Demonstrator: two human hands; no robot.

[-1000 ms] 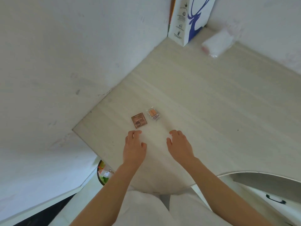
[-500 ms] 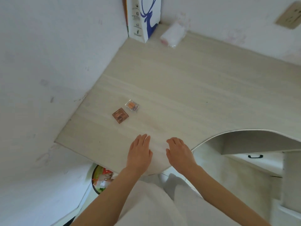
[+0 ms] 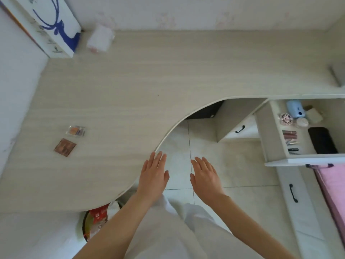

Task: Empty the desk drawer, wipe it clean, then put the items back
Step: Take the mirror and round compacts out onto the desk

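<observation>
Fingers straight and loosely spread on both sides: our left hand (image 3: 153,176) and right hand (image 3: 205,178) hold nothing, palms down in front of us. A second ago both hovered over the pale wood-grain desk top (image 3: 130,86), just short of the two small items there; now the left hand overlaps only the curved desk edge and the right hangs over the tiled floor. Our view has swung right, and that has brought the open white desk drawer (image 3: 276,135) into sight at the right. We judge that we are turning from the desk top towards the drawer to fetch more, so the emptying is only begun.

On the desk top, well left of our hands, lie a flat brown square palette (image 3: 65,147) and, just beyond it, a small clear-cased orange compact (image 3: 76,131).

Further out, the drawer holds a black rectangular case (image 3: 322,140), some reddish-brown tubes (image 3: 289,135), a dark slim pencil-like stick (image 3: 293,150), a patterned round tin (image 3: 286,118), a white round pot (image 3: 302,122) and a light blue rounded device (image 3: 295,110). Its right part is cut off by the frame, so we cannot tell what else lies there.

At the far left corner stand a white carton with a blue deer print (image 3: 56,27) and a blurred white soft packet (image 3: 99,41), perhaps tissues or wipes.
</observation>
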